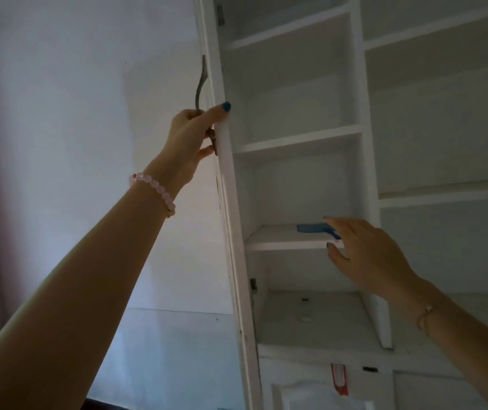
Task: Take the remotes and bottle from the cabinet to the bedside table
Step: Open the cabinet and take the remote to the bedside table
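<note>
Now, nearest the camera, two bare forearms rise from the lower corners toward the white cabinet (358,84). The left one wears a beaded bracelet (155,187) at about 9 o'clock.

Past it, the left hand (189,137) has its fingers curled round the lower end of the metal door handle (201,84), thumb laid up along the door edge. It seems to be holding the cabinet door (226,184) swung wide so the shelves stay reachable.

At about 4 o'clock the right hand (367,255) is spread and gripping nothing. Its forefinger lies over a blue item (310,228), and its thumb sits under the front lip of the shelf (281,242), a pose that looks ready to pinch. Whether skin touches the item I cannot tell.

That blue item lies flat on the shelf, just right of centre. It may be the bottle on its side, though blur leaves this unsure. No remotes show.

Farther in, the upper shelves run toward 12 o'clock. A red-and-white tag (339,380) hangs at about 5 o'clock, below the cabinet.
</note>
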Demonstrator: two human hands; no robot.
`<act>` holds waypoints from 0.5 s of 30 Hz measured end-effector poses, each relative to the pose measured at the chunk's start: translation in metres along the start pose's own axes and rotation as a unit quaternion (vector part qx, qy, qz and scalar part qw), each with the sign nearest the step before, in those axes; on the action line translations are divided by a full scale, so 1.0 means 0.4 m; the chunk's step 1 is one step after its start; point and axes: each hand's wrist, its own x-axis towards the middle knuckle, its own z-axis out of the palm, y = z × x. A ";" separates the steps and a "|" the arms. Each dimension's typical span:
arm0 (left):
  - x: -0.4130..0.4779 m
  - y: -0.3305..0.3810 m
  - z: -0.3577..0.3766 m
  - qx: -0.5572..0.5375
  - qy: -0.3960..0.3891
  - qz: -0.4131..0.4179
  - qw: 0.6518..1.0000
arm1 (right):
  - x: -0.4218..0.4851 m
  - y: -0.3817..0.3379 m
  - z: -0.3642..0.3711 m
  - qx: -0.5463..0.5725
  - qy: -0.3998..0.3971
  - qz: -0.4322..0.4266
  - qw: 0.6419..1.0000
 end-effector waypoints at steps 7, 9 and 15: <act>-0.037 -0.018 -0.143 0.064 0.054 0.030 0.996 | 0.026 -0.071 0.020 0.031 0.006 -0.013 0.999; -0.040 -0.020 -0.168 0.085 0.079 0.043 0.992 | 0.041 -0.097 0.028 0.046 0.000 -0.016 0.999; -0.043 -0.025 -0.212 0.302 0.186 0.131 0.926 | 0.063 -0.166 0.056 0.075 -0.007 -0.033 0.997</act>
